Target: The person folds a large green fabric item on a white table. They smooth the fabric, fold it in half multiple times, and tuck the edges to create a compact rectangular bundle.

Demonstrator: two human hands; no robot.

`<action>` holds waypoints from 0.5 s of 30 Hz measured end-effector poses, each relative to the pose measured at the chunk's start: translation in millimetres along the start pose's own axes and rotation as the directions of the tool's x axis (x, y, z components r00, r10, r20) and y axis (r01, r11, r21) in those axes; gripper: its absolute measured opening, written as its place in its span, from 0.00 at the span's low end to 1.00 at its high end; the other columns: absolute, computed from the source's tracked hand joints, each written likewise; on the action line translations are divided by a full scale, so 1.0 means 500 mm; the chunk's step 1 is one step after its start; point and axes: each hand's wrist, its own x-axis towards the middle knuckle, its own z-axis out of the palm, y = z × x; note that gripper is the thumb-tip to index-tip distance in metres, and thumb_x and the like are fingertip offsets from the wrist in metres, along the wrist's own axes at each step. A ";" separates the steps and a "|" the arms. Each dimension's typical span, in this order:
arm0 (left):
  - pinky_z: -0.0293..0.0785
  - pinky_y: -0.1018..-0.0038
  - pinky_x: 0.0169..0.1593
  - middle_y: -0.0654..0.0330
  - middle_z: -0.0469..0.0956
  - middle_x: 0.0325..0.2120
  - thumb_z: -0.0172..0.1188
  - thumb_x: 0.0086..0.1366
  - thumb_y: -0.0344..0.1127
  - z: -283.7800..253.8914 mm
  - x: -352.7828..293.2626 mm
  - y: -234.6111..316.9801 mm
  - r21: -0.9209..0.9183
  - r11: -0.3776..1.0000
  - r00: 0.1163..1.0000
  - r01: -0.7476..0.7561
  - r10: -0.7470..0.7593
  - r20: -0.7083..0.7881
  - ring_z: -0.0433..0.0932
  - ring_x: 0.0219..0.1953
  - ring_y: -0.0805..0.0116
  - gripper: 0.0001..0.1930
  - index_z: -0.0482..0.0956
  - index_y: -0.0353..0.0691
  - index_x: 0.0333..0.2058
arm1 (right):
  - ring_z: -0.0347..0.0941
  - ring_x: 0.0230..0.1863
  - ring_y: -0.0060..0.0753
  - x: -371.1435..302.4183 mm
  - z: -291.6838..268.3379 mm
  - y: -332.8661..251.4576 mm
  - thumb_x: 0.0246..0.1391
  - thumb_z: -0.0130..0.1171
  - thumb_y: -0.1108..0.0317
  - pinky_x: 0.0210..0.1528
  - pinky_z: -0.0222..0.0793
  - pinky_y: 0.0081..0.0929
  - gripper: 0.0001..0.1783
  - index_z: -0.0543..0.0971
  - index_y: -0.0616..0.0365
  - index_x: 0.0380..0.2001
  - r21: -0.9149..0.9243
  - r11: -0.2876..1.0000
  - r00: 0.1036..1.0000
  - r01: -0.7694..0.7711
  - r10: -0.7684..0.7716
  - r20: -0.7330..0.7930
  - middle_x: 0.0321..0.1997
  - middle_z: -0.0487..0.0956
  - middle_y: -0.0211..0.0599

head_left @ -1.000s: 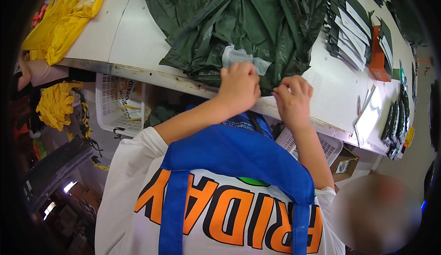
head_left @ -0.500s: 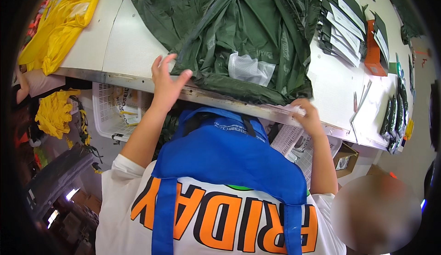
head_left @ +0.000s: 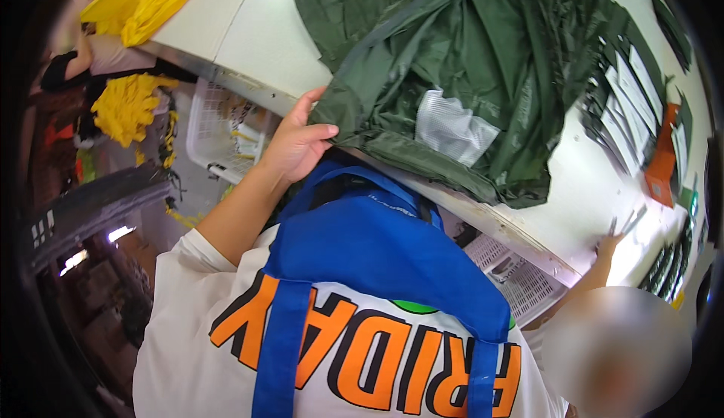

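Note:
A dark green garment of thin, shiny fabric lies spread over the table's front edge. On it sits a white mesh piece. My left hand pinches the garment's near left corner, thumb on top and the other fingers partly behind the cloth. Stretched far to the right, my right hand is at the table top beside a thin, long metallic tool, too blurred to name. Whether its fingers have closed on that tool cannot be made out.
Flat packs with white sheets and an orange box stand at the right, near dark green rolled packs. White baskets sit under the table edge. Yellow cloth lies at the far left, near another person's arm.
My left hand has closed on the garment's corner. My right hand has left the garment's right corner and moved right to the thin tool. The view has turned.

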 end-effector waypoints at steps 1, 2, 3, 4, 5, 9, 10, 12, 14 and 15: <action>0.68 0.66 0.56 0.53 0.68 0.52 0.50 0.53 0.13 0.011 0.001 0.012 0.004 0.999 0.999 0.035 -0.035 0.027 0.71 0.53 0.62 0.35 0.55 0.39 0.60 | 0.76 0.42 0.47 -0.007 -0.032 0.019 0.48 0.45 0.81 0.44 0.70 0.39 0.37 0.54 0.57 0.64 -0.139 0.990 0.994 0.037 -0.051 -0.101 0.45 0.73 0.49; 0.68 0.67 0.56 0.53 0.68 0.52 0.50 0.53 0.13 0.022 0.000 0.018 0.011 0.998 0.997 0.062 -0.063 0.049 0.71 0.53 0.63 0.34 0.55 0.38 0.60 | 0.77 0.37 0.44 -0.003 -0.049 0.036 0.51 0.47 0.78 0.38 0.73 0.39 0.32 0.60 0.56 0.62 -0.281 0.958 0.976 0.050 -0.107 -0.189 0.40 0.77 0.47; 0.68 0.69 0.56 0.55 0.69 0.51 0.50 0.53 0.13 0.026 0.001 0.021 0.004 0.998 0.995 0.055 -0.055 0.078 0.71 0.52 0.65 0.33 0.58 0.36 0.59 | 0.77 0.34 0.41 0.031 -0.087 0.080 0.53 0.48 0.74 0.36 0.73 0.37 0.25 0.67 0.58 0.57 -0.482 0.858 0.935 0.176 -0.300 -0.192 0.36 0.77 0.45; 0.68 0.68 0.56 0.54 0.69 0.51 0.50 0.54 0.13 0.027 -0.002 0.018 0.038 0.999 0.995 0.034 -0.038 0.088 0.71 0.52 0.64 0.32 0.58 0.36 0.59 | 0.77 0.32 0.37 0.033 -0.091 0.075 0.55 0.50 0.69 0.34 0.73 0.34 0.20 0.73 0.59 0.52 -0.655 0.699 0.863 0.287 -0.486 -0.140 0.32 0.78 0.43; 0.68 0.67 0.57 0.54 0.70 0.51 0.50 0.54 0.13 0.027 -0.004 0.016 0.072 0.997 0.995 0.015 -0.022 0.098 0.71 0.53 0.64 0.31 0.59 0.35 0.59 | 0.76 0.27 0.33 0.026 -0.087 0.080 0.56 0.51 0.65 0.31 0.73 0.31 0.13 0.79 0.60 0.38 -0.697 0.659 0.787 0.284 -0.575 -0.223 0.31 0.79 0.41; 0.69 0.69 0.55 0.55 0.72 0.47 0.51 0.55 0.14 0.047 -0.019 0.016 0.160 0.987 0.996 -0.033 0.019 0.091 0.73 0.50 0.67 0.26 0.65 0.33 0.53 | 0.76 0.29 0.31 -0.045 -0.084 0.007 0.57 0.52 0.63 0.31 0.73 0.27 0.11 0.75 0.61 0.36 -0.535 0.835 0.966 0.128 -0.227 -0.124 0.31 0.78 0.40; 0.69 0.70 0.55 0.56 0.72 0.47 0.51 0.54 0.14 0.050 -0.018 0.016 0.174 0.984 0.996 -0.041 0.026 0.089 0.73 0.49 0.67 0.25 0.66 0.32 0.52 | 0.76 0.28 0.30 -0.085 -0.070 -0.028 0.57 0.51 0.63 0.29 0.72 0.26 0.12 0.73 0.62 0.37 -0.336 0.926 0.942 0.173 -0.255 -0.217 0.31 0.78 0.41; 0.69 0.71 0.54 0.57 0.73 0.45 0.52 0.54 0.14 0.055 -0.021 0.014 0.164 0.985 0.995 -0.059 0.045 0.084 0.73 0.48 0.68 0.22 0.68 0.32 0.50 | 0.74 0.26 0.28 -0.180 -0.022 -0.125 0.58 0.50 0.64 0.26 0.70 0.23 0.14 0.71 0.65 0.41 0.087 0.950 0.882 0.300 -0.242 -0.404 0.31 0.77 0.42; 0.69 0.73 0.53 0.59 0.72 0.43 0.53 0.54 0.15 0.053 -0.023 0.013 0.170 0.982 0.994 -0.077 0.063 0.086 0.72 0.46 0.70 0.21 0.70 0.33 0.48 | 0.67 0.23 0.22 -0.284 0.011 -0.224 0.58 0.48 0.67 0.23 0.63 0.17 0.15 0.69 0.67 0.43 0.273 0.873 0.881 0.405 -0.293 -0.370 0.28 0.74 0.36; 0.68 0.74 0.52 0.60 0.72 0.42 0.54 0.54 0.16 0.052 -0.018 0.013 0.181 0.980 0.992 -0.088 0.070 0.101 0.72 0.45 0.72 0.20 0.71 0.34 0.48 | 0.63 0.22 0.19 -0.296 0.024 -0.222 0.56 0.49 0.68 0.22 0.60 0.15 0.13 0.69 0.66 0.42 0.374 0.840 0.910 0.392 -0.295 -0.291 0.26 0.71 0.32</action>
